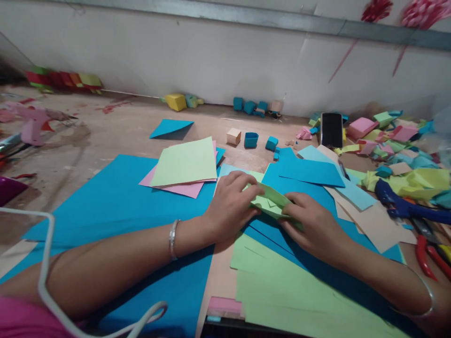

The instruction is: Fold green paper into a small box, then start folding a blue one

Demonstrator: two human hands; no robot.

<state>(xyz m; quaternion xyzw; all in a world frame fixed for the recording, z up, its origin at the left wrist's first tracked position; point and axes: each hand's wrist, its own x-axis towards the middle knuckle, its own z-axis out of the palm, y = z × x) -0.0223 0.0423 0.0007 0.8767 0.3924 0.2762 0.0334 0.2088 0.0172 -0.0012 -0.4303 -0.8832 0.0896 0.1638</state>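
Between my two hands is a folded piece of light green paper (270,202), shaped like a shallow open box with its walls standing up. My left hand (234,202) grips its left end, the fingers curled over the edge. At the right end, my right hand (308,218) pinches the paper between thumb and fingers. Blue sheets (105,188) lie beneath my arms. Light green sheets (282,286) are spread just below my hands. Beyond my left hand rests a stack of square papers with a green sheet (186,162) on top.
Small blue (251,140) and peach paper boxes (233,136) stand farther back. A phone (331,130), paper scraps (398,136) and blue-handled pliers (405,204) are at right. A pink glue gun (33,122) lies at left. A white cable (45,263) crosses the lower left.
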